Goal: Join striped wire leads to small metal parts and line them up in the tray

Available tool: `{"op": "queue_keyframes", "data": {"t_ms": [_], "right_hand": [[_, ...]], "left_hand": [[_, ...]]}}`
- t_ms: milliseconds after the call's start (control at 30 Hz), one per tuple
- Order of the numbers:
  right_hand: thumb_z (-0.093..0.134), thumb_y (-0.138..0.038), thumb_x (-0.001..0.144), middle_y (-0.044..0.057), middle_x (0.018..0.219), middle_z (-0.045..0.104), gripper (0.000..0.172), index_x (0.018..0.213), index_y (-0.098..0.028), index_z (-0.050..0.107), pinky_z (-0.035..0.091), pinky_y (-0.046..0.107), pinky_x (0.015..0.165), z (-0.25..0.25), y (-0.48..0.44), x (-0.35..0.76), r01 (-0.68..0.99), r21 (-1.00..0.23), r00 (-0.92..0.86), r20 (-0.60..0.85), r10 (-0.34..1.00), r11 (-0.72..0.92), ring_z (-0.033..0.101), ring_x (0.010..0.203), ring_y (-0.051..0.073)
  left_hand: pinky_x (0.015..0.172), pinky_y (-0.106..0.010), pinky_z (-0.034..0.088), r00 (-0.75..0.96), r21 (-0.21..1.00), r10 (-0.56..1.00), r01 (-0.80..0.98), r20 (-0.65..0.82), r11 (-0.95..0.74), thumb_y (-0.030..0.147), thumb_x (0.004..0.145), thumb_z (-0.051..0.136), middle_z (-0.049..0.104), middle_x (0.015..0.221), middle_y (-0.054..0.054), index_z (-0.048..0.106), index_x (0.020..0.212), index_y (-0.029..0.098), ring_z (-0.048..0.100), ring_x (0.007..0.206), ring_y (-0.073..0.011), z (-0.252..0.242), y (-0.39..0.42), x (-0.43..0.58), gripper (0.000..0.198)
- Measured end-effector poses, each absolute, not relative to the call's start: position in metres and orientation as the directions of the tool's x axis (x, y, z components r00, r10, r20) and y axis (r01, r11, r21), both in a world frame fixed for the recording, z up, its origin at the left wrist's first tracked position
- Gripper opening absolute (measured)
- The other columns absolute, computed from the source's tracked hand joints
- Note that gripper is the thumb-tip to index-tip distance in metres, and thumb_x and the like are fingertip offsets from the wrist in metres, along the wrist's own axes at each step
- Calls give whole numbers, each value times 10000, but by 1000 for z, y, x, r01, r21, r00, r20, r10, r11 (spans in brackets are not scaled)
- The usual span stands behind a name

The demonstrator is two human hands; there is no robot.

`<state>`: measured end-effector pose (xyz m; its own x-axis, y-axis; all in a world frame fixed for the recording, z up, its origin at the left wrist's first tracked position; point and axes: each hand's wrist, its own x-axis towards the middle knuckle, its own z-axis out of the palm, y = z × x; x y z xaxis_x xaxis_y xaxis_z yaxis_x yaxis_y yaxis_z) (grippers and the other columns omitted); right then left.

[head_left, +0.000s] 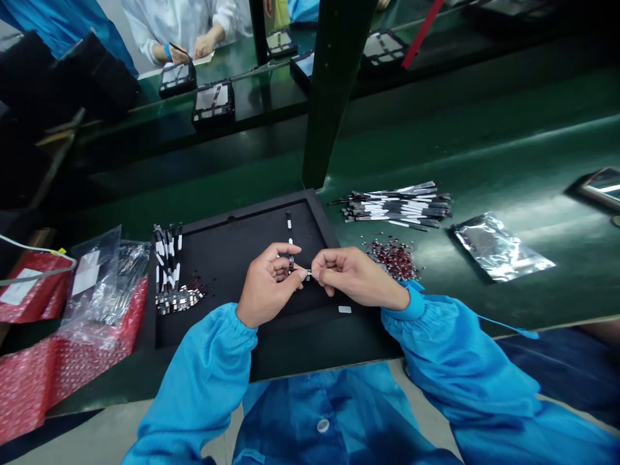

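Note:
Over the black tray (232,223), my left hand (271,284) pinches a thin dark flex cable (289,226) with white labels, which extends up from the fingers. My right hand (351,274) is closed at the small metallic end of this piece, its fingertips almost meeting the left ones. Whatever else the right fingers hold is too small to name. Inside the tray's left part lie similar cables (167,255) with small boards (179,299) at their lower ends. A small white piece (344,310) rests near the tray's lower right corner.
On the green bench (489,161) to the right are a bundle of strips (397,205), a pile of tiny reddish parts (393,257) and a silver bag (498,245). Bubble-wrap bags (101,290) lie left. A green post (334,90) stands behind the tray; a person's hands (194,50) work beyond.

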<state>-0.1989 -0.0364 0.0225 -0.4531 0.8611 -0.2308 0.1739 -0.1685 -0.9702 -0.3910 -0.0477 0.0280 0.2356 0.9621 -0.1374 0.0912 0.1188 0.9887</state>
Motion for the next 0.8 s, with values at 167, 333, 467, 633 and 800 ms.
{"op": "queue_keyframes", "data": {"t_ms": [167,333,467,633,800], "right_hand": [[546,-248,766,-48,566,545,97,754,-171,604,387,200,510,21,-37,-200,190,-968,-438,-231,869,-161,538,519,96],[550,-219,770,-41,621,569,76,761,-169,606,401,201,520,22,-36,-199,120,-974,-471,-225,853,-191,549,520,89],[572,-220,791,-36,644,575,70,763,-166,608,410,205,536,22,-35,-198,79,-978,-487,-205,849,-191,551,527,88],[579,-214,815,-31,649,579,68,774,-169,610,405,210,541,19,-36,-199,81,-980,-490,-196,849,-180,550,536,91],[636,-281,847,-17,665,591,130,792,-165,625,418,223,553,19,-37,-198,63,-983,-482,-179,858,-170,554,554,102]], "left_hand": [[689,-253,542,186,987,978,148,-96,69,188,808,708,719,788,-20,567,1136,166,654,655,-116,24,-50,-390,357],[589,-235,532,248,985,954,46,-171,165,210,792,730,687,719,0,548,1124,152,639,586,-113,27,-47,-393,383],[559,-230,527,271,974,937,6,-220,227,218,770,749,670,689,9,539,1120,141,632,562,-112,32,-43,-394,416],[555,-224,521,247,974,944,-4,-218,226,210,760,752,675,692,7,533,1116,142,628,558,-107,34,-44,-392,424],[553,-231,518,250,972,942,-13,-225,236,236,756,769,664,679,13,528,1134,142,632,555,-114,35,-44,-394,458]]}}
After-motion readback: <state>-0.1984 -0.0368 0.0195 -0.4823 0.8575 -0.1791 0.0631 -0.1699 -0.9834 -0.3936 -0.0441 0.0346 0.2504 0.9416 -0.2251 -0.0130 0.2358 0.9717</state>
